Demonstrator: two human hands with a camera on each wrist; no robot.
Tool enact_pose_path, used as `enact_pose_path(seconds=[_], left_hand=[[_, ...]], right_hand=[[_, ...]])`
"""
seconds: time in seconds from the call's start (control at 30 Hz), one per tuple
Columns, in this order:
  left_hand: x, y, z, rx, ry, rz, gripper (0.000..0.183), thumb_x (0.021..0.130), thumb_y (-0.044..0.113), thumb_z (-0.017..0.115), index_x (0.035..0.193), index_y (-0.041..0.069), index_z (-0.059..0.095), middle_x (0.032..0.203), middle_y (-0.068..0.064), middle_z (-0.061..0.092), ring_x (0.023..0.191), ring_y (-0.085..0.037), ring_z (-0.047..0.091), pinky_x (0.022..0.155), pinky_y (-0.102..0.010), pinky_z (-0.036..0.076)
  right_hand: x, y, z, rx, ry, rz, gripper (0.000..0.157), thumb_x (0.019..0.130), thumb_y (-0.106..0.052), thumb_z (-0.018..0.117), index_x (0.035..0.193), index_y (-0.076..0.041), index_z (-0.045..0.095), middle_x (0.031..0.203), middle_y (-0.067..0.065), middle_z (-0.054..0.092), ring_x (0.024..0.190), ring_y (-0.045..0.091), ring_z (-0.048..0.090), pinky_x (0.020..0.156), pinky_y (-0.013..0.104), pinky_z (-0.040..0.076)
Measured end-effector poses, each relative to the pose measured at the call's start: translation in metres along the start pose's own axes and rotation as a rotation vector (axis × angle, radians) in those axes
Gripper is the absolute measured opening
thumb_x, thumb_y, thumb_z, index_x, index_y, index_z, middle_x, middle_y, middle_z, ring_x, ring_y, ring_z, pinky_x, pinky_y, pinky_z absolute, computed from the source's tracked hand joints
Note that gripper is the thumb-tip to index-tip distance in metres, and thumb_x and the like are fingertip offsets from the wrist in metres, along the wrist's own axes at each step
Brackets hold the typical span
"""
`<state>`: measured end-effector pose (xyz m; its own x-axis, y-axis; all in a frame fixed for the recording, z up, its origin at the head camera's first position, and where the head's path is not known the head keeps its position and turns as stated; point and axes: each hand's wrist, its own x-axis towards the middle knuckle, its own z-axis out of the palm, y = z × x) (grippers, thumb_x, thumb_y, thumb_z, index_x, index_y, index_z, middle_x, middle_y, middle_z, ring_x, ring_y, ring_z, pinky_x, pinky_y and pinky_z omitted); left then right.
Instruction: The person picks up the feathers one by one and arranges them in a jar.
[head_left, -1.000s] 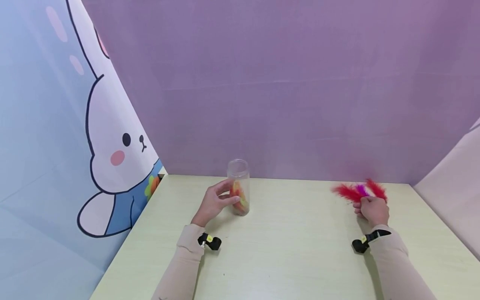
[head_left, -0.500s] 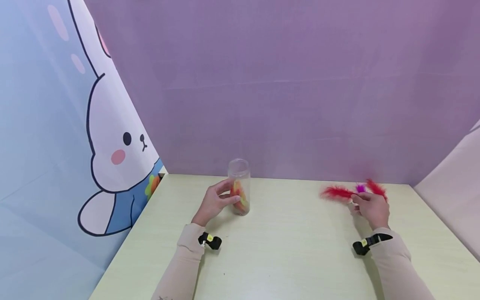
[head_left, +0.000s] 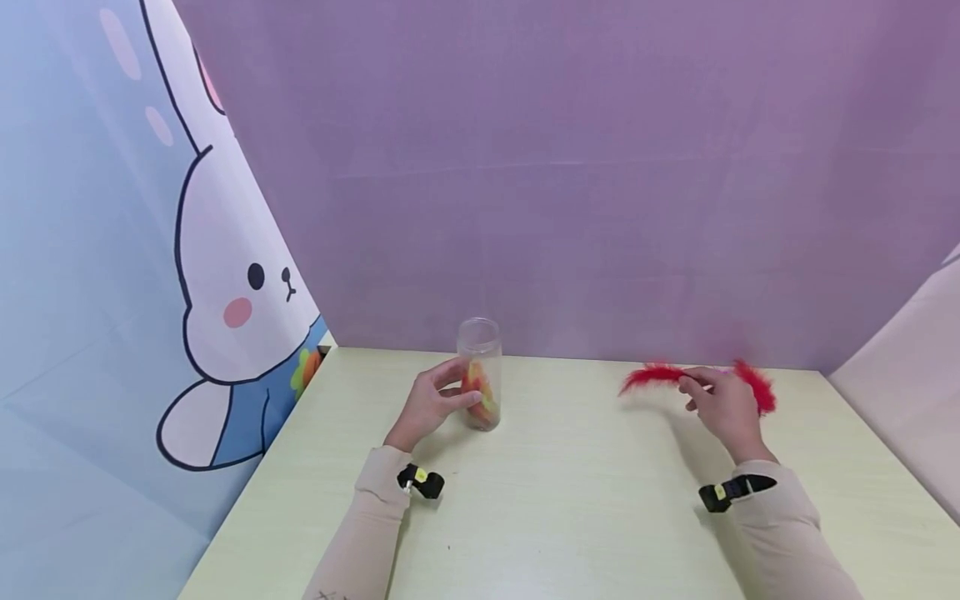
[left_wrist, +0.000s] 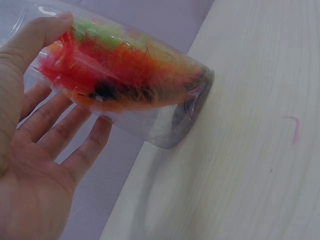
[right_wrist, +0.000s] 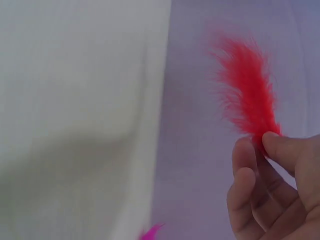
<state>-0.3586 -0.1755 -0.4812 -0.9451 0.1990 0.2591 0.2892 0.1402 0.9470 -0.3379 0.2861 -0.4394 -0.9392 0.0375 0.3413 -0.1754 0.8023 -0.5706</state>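
Note:
A clear cylindrical jar (head_left: 491,364) stands upright on the table, left of the middle. Inside it, the left wrist view shows red, orange, yellow-green and black feathers (left_wrist: 127,65). My left hand (head_left: 430,402) holds the jar from its left side, thumb and fingertips on the wall. Over the table's right half, my right hand (head_left: 727,407) pinches a red feather (head_left: 651,377) by one end, between thumb and fingers. Its fluffy end points left. Just behind that hand lies another red feather (head_left: 759,389). A magenta feather tip (right_wrist: 150,232) shows in the right wrist view.
The pale table (head_left: 555,500) meets a purple backdrop (head_left: 585,183) at its back edge. A rabbit-print cloth (head_left: 225,267) hangs at left, and a white cloth (head_left: 907,383) at right. A small pink wisp (left_wrist: 297,131) lies on the table near the jar.
My right hand has drawn the red feather left and up, away from the other red and magenta feathers. The left hand and jar have stayed in place.

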Motion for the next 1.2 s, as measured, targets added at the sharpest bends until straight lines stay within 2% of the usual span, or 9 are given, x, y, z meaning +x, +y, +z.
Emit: enact_pose_path(seconds=[0.17,0.43,0.6,0.87,1.2], left_hand=[[0.000,0.000,0.000,0.006,-0.002,0.007,0.062,0.083,0.017,0.086,0.141,0.016,0.061,0.132,-0.010,0.069,0.125,-0.026,0.064,0.105,-0.042,0.057],[0.000,0.000,0.000,0.002,-0.002,0.002,0.061,0.085,0.015,0.085,0.141,0.014,0.061,0.133,-0.012,0.069,0.126,-0.027,0.063,0.106,-0.043,0.056],[0.001,0.000,0.000,-0.003,-0.010,0.000,0.060,0.084,0.015,0.085,0.140,0.013,0.062,0.133,-0.013,0.068,0.126,-0.028,0.063,0.107,-0.043,0.055],[0.000,0.002,0.000,0.002,-0.010,0.004,0.060,0.084,0.015,0.085,0.139,0.015,0.062,0.132,-0.012,0.069,0.126,-0.028,0.063,0.106,-0.043,0.056],[0.001,-0.001,0.001,-0.002,-0.010,-0.006,0.060,0.085,0.016,0.085,0.140,0.015,0.061,0.133,-0.012,0.068,0.127,-0.028,0.063,0.107,-0.042,0.056]], right_hand=[[-0.001,-0.026,-0.003,-0.001,0.007,-0.089,0.020,0.102,-0.016,0.064,0.114,-0.003,0.074,0.094,0.017,0.076,0.068,0.022,0.070,0.051,0.025,0.048],[-0.001,-0.062,-0.003,-0.036,0.036,-0.196,0.014,0.100,-0.014,0.066,0.109,-0.008,0.074,0.088,0.009,0.075,0.065,0.014,0.064,0.049,0.025,0.046],[-0.002,-0.081,-0.002,-0.026,0.058,-0.242,0.014,0.101,-0.011,0.064,0.110,-0.009,0.074,0.085,0.008,0.076,0.064,0.021,0.067,0.047,0.024,0.046],[0.000,-0.103,0.003,-0.010,0.100,-0.315,0.014,0.100,-0.006,0.063,0.107,-0.010,0.075,0.080,0.005,0.076,0.060,0.011,0.063,0.043,0.024,0.041],[0.008,-0.130,0.011,0.033,0.169,-0.382,0.016,0.098,-0.008,0.067,0.112,-0.008,0.076,0.073,0.008,0.074,0.059,0.018,0.067,0.047,0.024,0.045]])
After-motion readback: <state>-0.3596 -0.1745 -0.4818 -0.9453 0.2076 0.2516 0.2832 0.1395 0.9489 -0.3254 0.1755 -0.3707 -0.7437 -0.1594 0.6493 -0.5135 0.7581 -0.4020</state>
